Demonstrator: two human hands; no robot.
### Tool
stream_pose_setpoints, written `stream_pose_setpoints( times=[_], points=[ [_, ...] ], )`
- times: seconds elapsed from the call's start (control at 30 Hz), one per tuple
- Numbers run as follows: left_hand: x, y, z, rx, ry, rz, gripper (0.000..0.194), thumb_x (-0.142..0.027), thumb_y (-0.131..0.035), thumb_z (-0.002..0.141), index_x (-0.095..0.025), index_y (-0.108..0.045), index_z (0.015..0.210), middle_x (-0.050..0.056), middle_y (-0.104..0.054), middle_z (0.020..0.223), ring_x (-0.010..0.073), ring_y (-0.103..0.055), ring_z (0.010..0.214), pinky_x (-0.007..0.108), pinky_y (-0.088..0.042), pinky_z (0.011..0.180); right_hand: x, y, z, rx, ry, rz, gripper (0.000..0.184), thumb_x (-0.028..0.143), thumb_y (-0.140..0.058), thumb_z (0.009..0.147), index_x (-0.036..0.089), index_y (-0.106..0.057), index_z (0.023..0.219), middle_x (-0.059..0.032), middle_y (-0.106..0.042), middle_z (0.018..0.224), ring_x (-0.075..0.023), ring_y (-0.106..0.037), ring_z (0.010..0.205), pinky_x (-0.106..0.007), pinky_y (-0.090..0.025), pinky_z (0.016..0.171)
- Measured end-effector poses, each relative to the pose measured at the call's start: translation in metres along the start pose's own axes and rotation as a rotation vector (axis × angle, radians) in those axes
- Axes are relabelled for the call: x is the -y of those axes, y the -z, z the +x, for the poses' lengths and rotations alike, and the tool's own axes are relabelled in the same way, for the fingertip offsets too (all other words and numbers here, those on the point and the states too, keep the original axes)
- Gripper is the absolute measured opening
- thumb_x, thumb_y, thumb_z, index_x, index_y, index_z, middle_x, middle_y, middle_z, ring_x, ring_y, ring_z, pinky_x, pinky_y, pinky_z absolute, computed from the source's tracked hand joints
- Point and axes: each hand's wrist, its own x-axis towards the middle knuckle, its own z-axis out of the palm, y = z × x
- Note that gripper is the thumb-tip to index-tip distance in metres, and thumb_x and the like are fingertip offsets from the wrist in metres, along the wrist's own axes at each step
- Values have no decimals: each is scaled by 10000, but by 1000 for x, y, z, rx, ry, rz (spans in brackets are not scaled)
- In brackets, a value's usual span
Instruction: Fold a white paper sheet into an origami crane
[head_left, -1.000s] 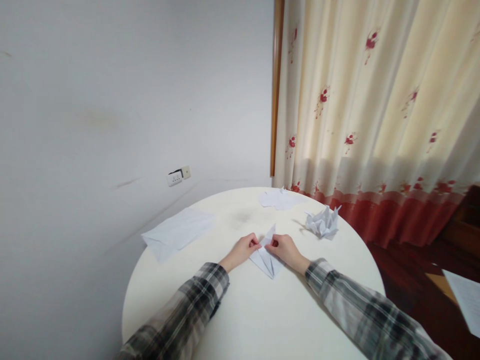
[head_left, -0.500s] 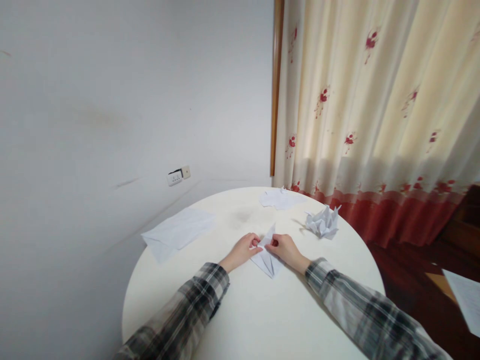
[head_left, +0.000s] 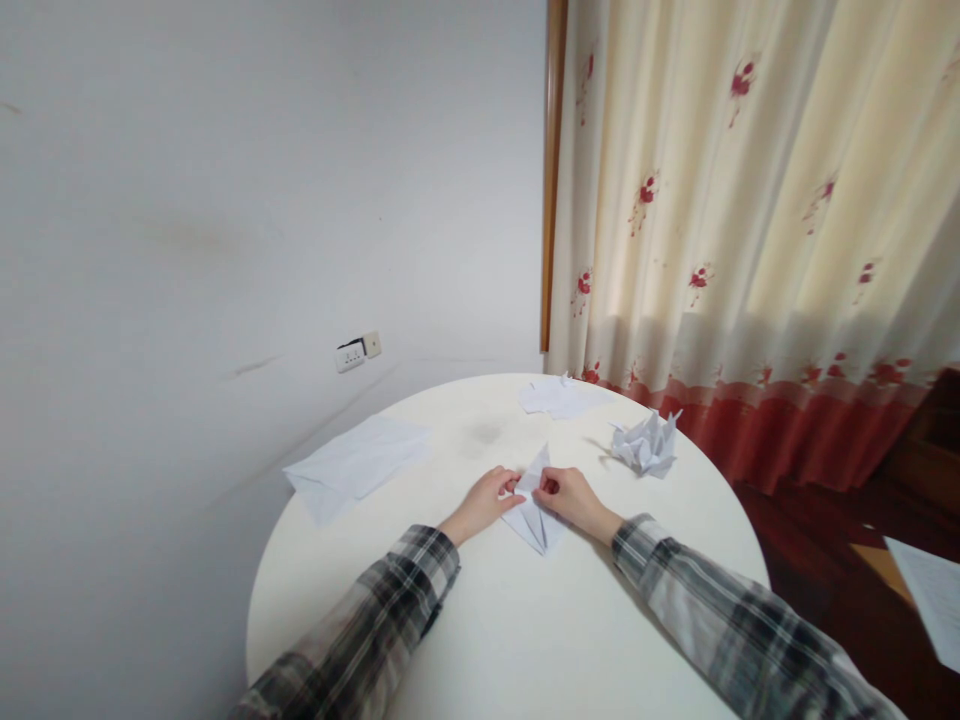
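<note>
1 pointed folded white paper (head_left: 535, 522), lower centre of frame: top tip nudged up-left. 2 hands on it: right hand (head_left: 574, 497) pinching, left hand (head_left: 488, 497) grip can't tell.

Long plaid sleeves (head_left: 360, 620), black, grey and white, matching cuffs (head_left: 429, 553)

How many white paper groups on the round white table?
4: folded piece between left hand and right hand; flat sheets, left; paper pieces, back; spiky cluster, right. Hidden ones possible.

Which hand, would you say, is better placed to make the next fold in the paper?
Probably the right hand: it pinches the folded paper near the middle, while the left hand rests at the paper's left edge.
</note>
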Motion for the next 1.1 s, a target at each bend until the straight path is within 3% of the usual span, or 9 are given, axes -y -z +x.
stream_pose_setpoints(
  times=[0.9,1.0,1.1],
  points=[
    [-1,0,0,-62,64,-82,56,-182,-587,681,-134,-558,686,-11,-484,682,111,-457,622,206,-357,586,0,0,-1,37,44,20,40,183,-536,692,158,-550,663,27,-540,551,-80,-470,501,-167,-299,492],
    [-2,1,0,-66,58,-81,63,-181,-592,677,-135,-551,662,-17,-477,668,108,-455,615,204,-354,582,2,1,-2,4,31,2,37,191,-539,692,162,-517,693,32,-523,562,-85,-462,511,-174,-299,499],
    [-3,1,0,-72,70,-85,63,-173,-593,671,-133,-549,648,-22,-474,657,105,-455,604,200,-353,569,3,2,-2,-75,-42,-73,166,224,-587,652,165,-477,761,38,-497,579,-100,-444,516,-190,-298,493]
  ],
)
